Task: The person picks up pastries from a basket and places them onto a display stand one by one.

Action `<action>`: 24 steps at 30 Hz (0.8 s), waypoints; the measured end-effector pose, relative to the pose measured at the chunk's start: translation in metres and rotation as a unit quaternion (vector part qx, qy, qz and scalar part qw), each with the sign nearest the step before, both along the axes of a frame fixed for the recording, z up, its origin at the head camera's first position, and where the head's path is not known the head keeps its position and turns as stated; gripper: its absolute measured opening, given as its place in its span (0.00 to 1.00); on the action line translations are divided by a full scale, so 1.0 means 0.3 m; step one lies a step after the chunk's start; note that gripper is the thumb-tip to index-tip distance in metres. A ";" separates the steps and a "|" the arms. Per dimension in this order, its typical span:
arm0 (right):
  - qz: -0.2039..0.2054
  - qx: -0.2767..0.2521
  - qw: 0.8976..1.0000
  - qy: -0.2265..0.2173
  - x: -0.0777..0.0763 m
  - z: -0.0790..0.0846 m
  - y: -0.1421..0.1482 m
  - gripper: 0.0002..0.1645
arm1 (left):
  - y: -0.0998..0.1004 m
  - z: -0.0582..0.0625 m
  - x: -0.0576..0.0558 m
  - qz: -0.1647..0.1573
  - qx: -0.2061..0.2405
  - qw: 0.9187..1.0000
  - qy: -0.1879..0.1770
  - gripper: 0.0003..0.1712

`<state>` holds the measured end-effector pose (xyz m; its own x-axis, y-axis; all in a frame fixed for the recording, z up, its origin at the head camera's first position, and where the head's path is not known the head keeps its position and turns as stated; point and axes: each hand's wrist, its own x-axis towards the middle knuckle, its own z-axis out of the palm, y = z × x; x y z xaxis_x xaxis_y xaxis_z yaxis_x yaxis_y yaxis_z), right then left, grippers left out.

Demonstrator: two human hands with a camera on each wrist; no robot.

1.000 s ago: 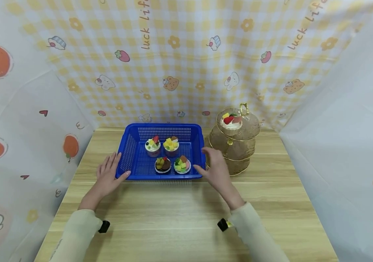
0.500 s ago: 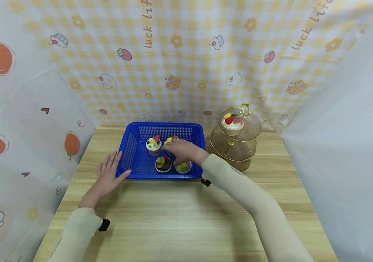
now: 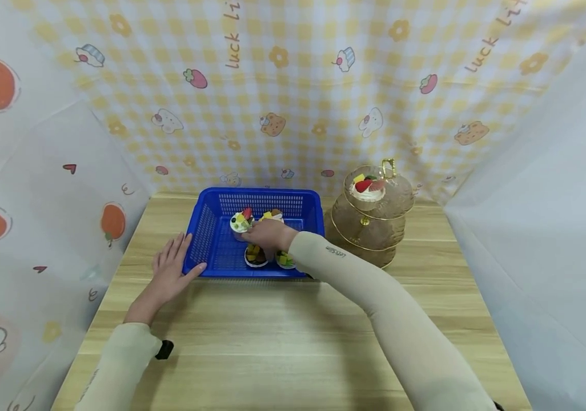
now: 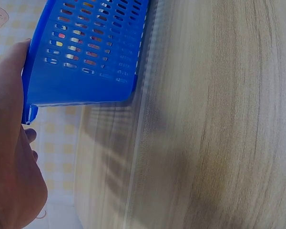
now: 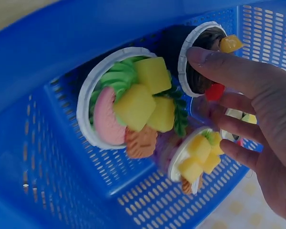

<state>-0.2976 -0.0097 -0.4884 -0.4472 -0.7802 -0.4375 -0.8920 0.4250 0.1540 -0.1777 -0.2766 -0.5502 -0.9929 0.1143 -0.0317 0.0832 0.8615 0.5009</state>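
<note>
A blue plastic basket [image 3: 211,273] on the table holds several toy dessert cups. My left hand [image 3: 169,268] rests at its left front corner, fingers straight along the left side and thumb at the front rim. My right hand [image 3: 268,235] reaches inside, fingertips right at the white cream cup [image 3: 239,223] with a strawberry. In the right wrist view its thumb overlaps the rim of the chocolate cup [image 5: 202,81], fingers spread apart from it. The green cream cup [image 5: 133,100] and the cup with yellow cubes [image 5: 195,160] sit nearby, partly hidden by the right arm in the head view.
To the basket's right stands a three-tier gold-rimmed stand [image 3: 370,228], with a strawberry-topped cream cup [image 3: 367,189] on its top tier. A yellow checked curtain [image 3: 298,97] hangs behind the wooden table [image 3: 262,342].
My right hand has moved from the basket's right rim leftward into the basket, over the cups, to the white cream cup. My left hand has stayed at the left corner.
</note>
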 end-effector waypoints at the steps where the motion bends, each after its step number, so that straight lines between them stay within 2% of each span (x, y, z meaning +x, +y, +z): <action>1: -0.004 0.002 1.000 -0.005 0.000 0.001 -0.006 0.57 | -0.001 0.000 -0.001 0.000 0.001 1.000 0.001 0.53; 8: -0.009 0.014 0.999 -0.034 0.002 -0.002 -0.022 0.59 | -0.004 -0.003 -0.003 0.001 0.000 1.000 -0.002 0.53; 12: -0.007 0.018 0.999 -0.035 -0.001 -0.013 -0.021 0.60 | -0.007 -0.003 -0.004 0.001 0.001 1.000 -0.001 0.53; 17: 0.000 0.017 0.999 -0.031 -0.008 -0.033 -0.020 0.56 | -0.009 -0.004 -0.004 0.003 0.000 1.000 -0.003 0.53; 24: 0.016 0.012 0.999 -0.027 -0.012 -0.032 -0.024 0.52 | -0.007 -0.004 -0.002 0.003 0.001 1.000 -0.001 0.53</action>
